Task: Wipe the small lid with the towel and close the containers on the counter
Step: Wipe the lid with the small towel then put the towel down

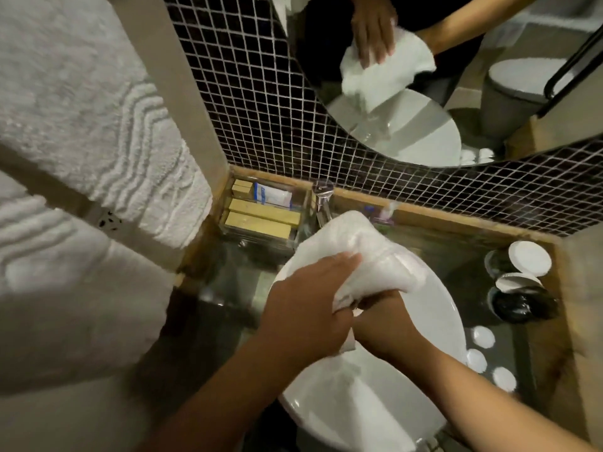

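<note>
A white towel (pixel 362 256) is bunched over the white basin (pixel 437 308). My left hand (pixel 303 308) lies on top of the towel and clutches its folds. My right hand (pixel 385 321) is tucked under the towel from the right, closed on something the cloth hides; the small lid is not visible. On the counter at the right stand two dark containers: the far one (pixel 496 262) has a white lid (pixel 530 257) resting partly over it, the near one (pixel 518 305) has a white lid (pixel 517 282) propped against its rim.
Three small white round caps (pixel 483 337) lie on the glass counter near the containers. A clear tray of boxed toiletries (pixel 261 216) sits back left beside the tap (pixel 323 203). White towels (pixel 81 125) hang at the left. A round mirror (pixel 456 76) hangs on the mosaic wall.
</note>
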A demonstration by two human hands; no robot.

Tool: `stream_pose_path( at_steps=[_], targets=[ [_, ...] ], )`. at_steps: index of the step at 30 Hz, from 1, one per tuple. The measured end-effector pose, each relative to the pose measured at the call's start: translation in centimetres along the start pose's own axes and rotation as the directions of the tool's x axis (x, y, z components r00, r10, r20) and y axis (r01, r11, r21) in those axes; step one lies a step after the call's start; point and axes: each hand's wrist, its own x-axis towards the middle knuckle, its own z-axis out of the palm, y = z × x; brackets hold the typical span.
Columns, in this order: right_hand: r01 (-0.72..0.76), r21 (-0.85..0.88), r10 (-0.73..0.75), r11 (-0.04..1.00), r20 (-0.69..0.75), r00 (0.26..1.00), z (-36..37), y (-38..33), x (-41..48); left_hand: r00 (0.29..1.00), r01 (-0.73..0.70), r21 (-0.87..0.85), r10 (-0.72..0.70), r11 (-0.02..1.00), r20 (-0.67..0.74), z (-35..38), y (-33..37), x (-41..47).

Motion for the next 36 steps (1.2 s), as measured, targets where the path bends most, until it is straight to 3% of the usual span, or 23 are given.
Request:
stream_pose_path(
  at_steps=[5, 8, 10, 12, 14, 19, 22, 24, 28, 32, 34, 36],
  targets=[
    [-0.027, 0.042, 0.026, 0.999, 0.029, 0.999, -2.1, 0.2, -1.8, 0.989, 0.138, -0.158, -0.128, 0.978, 0.074, 0.6, 1.4, 0.6],
    [0.070, -0.010, -0.070, 0.997, -0.006, 0.997, -3.7, -0.3, -1.7, 0.969, 0.248, -0.325, -0.236, 0.913, 0.076, 0.6, 1.3, 0.8],
    [0.170, -0.168, -0.173, 0.971, -0.002, 0.985, -4.9, -0.5, -1.4, 0.932, 0.359, -0.465, -0.335, 0.809, 0.137, 0.6, 0.7, 0.9],
    [0.197, -0.225, -0.198, 0.954, 0.019, 0.980, -5.6, -1.0, -1.1, 0.869, 0.487, -0.602, -0.424, 0.633, 0.257, 0.7, -0.2, 1.0],
    [0.149, -0.241, -0.148, 0.959, 0.022, 0.989, -5.8, -1.5, -0.8, 0.846, 0.527, -0.636, -0.421, 0.564, 0.327, 1.2, -0.9, 1.1],
    [0.133, -0.287, -0.113, 0.949, 0.087, 0.990, -5.7, -2.6, -0.1, 0.884, 0.465, -0.613, -0.293, 0.639, 0.365, 1.2, -2.7, 0.8],
    [0.152, -0.269, -0.120, 0.951, 0.131, 0.984, -5.7, -3.0, 0.3, 0.888, 0.454, -0.685, -0.223, 0.570, 0.403, 0.0, -3.8, 0.3],
    [0.136, -0.210, -0.106, 0.968, 0.148, 0.983, -5.9, -3.0, 0.7, 0.891, 0.437, -0.690, -0.171, 0.577, 0.420, -0.7, -4.3, 0.0],
    [0.106, -0.116, -0.089, 0.988, 0.140, 0.986, -5.5, -2.8, 1.1, 0.890, 0.381, -0.604, -0.101, 0.700, 0.444, -1.3, -3.9, -0.1],
    [0.010, 0.118, -0.029, 0.993, 0.159, 0.987, -4.4, -2.6, 1.2, 0.946, 0.190, -0.402, -0.057, 0.896, 0.319, -0.7, -2.7, -0.1],
    [-0.045, 0.271, 0.014, 0.961, 0.118, 0.993, -4.1, -2.7, 1.2, 0.974, 0.013, -0.138, 0.018, 0.990, 0.227, -0.4, -2.5, -0.1],
    [-0.079, 0.384, 0.057, 0.920, 0.070, 0.996, -3.9, -2.7, 1.1, 0.980, -0.140, 0.189, 0.110, 0.972, 0.164, 0.0, -2.6, -0.1]
  ],
)
